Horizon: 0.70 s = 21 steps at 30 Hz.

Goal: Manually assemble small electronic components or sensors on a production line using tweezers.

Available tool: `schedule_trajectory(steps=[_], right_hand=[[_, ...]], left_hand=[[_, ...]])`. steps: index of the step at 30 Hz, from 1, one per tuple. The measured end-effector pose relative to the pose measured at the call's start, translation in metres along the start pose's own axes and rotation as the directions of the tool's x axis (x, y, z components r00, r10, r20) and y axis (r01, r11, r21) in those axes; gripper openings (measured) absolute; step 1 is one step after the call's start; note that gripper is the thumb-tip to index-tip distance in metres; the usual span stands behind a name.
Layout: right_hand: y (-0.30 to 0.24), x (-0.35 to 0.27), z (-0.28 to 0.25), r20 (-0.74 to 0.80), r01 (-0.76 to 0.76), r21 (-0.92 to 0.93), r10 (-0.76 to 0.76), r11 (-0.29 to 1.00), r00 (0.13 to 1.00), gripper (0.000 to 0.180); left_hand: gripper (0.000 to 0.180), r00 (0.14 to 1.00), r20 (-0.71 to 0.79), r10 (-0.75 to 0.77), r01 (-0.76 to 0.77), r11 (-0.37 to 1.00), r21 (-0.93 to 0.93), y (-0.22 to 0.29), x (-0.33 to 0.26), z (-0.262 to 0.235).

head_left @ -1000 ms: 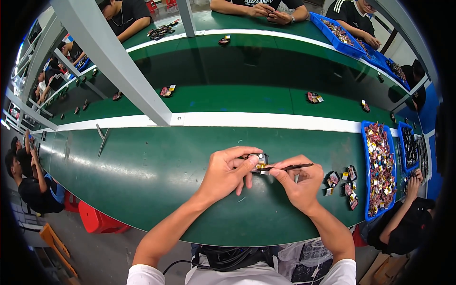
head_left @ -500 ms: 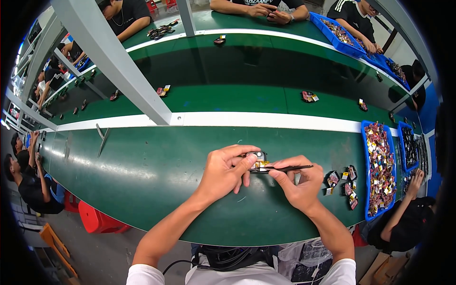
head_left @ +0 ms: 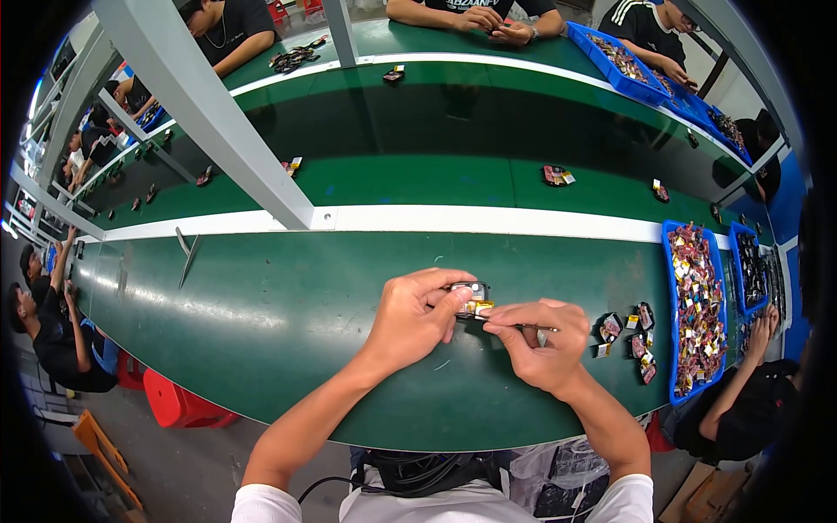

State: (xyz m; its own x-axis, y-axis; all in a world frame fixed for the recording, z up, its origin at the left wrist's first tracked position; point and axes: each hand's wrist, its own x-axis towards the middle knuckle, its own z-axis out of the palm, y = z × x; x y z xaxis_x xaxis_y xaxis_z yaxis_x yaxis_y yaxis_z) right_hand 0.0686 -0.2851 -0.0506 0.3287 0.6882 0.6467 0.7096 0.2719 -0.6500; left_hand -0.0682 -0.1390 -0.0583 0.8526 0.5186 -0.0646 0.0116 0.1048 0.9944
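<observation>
Over the middle of the green table, my left hand (head_left: 410, 318) is closed around a small electronic unit (head_left: 477, 288) in a black case, thumb pressed on its top. A yellow and silver part (head_left: 477, 308) shows in the case's near half. Closed fingers of my right hand (head_left: 551, 344) grip dark, thin tweezers (head_left: 539, 328), whose tip is at the unit's lower right edge. Fingers and the small size hide exactly what the tip touches. To the right of this hand lie several similar black units (head_left: 610, 328) with yellow-white tabs.
A blue tray (head_left: 670, 305) heaped with small wired parts stands at the right, beside a smaller blue tray (head_left: 735, 261) of black pieces. Beyond the white rail (head_left: 488, 220), a green conveyor belt (head_left: 418, 179) carries scattered units. A grey post (head_left: 209, 113) rises at left. Other people sit around.
My right hand has shifted slightly left and turned the tweezers, their tip now lower on the unit. My left hand stays nearly still. Units on the belt have moved left.
</observation>
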Motion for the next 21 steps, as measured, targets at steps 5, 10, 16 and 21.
schedule_trajectory(steps=[5, 10, 16, 21], right_hand=[[-0.001, 0.001, 0.003, 0.008, 0.064, -0.058, -0.063, 0.996, 0.998, 0.013], [0.000, -0.002, 0.006, -0.008, 0.084, -0.070, -0.084, 0.994, 0.996, 0.013], [0.002, -0.005, 0.007, -0.001, 0.126, -0.079, -0.127, 0.989, 0.992, 0.016], [0.007, -0.003, 0.008, 0.012, 0.149, -0.070, -0.149, 0.986, 0.989, 0.019]], left_hand=[[0.020, 0.999, -0.010, -0.040, 0.040, 0.997, 0.070, -0.001, 0.000, 0.000], [0.019, 0.995, -0.058, 0.080, -0.069, 0.981, 0.179, -0.006, 0.000, 0.004], [0.018, 0.984, -0.083, 0.157, -0.134, 0.964, 0.230, -0.010, -0.001, 0.008], [0.016, 0.983, -0.135, 0.123, -0.086, 0.964, 0.251, -0.012, 0.003, 0.007]])
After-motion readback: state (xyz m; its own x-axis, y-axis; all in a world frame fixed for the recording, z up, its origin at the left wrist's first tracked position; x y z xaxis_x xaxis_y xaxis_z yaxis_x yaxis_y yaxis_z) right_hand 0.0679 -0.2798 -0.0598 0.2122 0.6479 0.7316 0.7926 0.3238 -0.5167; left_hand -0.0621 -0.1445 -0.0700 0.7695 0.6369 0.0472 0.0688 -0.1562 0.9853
